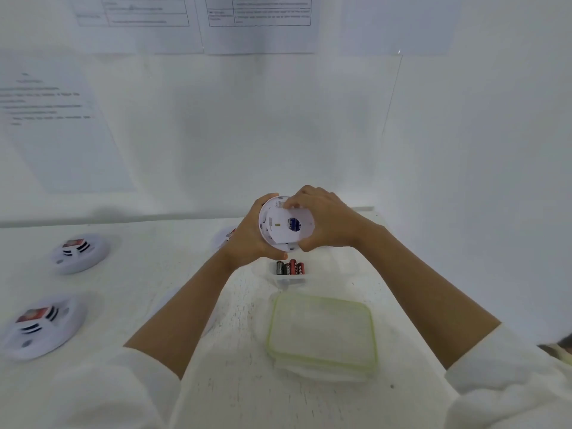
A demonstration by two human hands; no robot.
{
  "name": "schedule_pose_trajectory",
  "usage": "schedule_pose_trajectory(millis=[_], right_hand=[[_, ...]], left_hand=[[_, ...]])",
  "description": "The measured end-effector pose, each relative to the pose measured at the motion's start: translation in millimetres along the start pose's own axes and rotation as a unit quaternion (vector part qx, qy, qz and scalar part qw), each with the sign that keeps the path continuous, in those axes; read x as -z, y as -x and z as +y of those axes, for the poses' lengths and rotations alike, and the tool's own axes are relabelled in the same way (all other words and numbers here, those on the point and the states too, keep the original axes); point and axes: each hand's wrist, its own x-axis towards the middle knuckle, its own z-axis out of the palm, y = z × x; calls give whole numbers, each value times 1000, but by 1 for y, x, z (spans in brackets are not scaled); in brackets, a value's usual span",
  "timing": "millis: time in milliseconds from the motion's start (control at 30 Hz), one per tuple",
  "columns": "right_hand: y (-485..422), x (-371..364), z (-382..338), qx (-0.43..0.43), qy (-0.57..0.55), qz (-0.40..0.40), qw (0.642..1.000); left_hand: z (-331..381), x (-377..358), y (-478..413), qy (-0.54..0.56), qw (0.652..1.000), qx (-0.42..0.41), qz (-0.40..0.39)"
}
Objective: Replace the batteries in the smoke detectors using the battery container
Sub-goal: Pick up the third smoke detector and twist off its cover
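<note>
1. Two hands on one unit: the left hand [247, 236] cups the left rim of the held detector [280, 224], and the right hand [325, 221] wraps the right side with its fingers [292, 202] curled over the top edge. Both hands are gripping it, nothing slack.
2. The held detector is up in the air, tilted with its back plate towards the camera. It hangs directly above the battery container [291, 278] and clear of the tabletop [235, 305].
3. It looks like a light, hollow shell of stiff plastic, smooth and probably a bit slippery round the edge. The rim is the place to hold it, palms opposed, as here. Judging by the grip, the step is a twist or a prise of the back plate.
4. A caution: thin clips and tabs on a cover like this could snap if forced. Steady turning pressure seems wiser than a yank.
5. Down below, the batteries [292, 267], black and red, lie side by side in the battery container. They are small, hard and round, so likely to roll, and best pinched at the middle between thumb and fingertip.
6. The lid [322, 332], green-edged, lies flat nearer the person, just beside the container.
7. Over at the left, the far detector [81, 252] and the near detector [40, 326] rest on the tabletop, well apart from the hands. Whether those two are done cannot be told.
</note>
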Motion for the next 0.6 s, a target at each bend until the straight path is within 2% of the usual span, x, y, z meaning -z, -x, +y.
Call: schedule_pose_trajectory(millis=[133,300,400,600], right_hand=[[22,-8,-11,-18,-15,-12,1000],[52,-17,-19,-34,-48,-17,998],[71,-21,-23,-43,-58,-32,997],[106,-34,-27,-70,-63,-84,992]], left_hand=[[5,3,18,33,999,5,18],[12,4,45,12,999,10,36],[17,3,64,-6,998,26,56],[29,-1,100,30,994,52,95]])
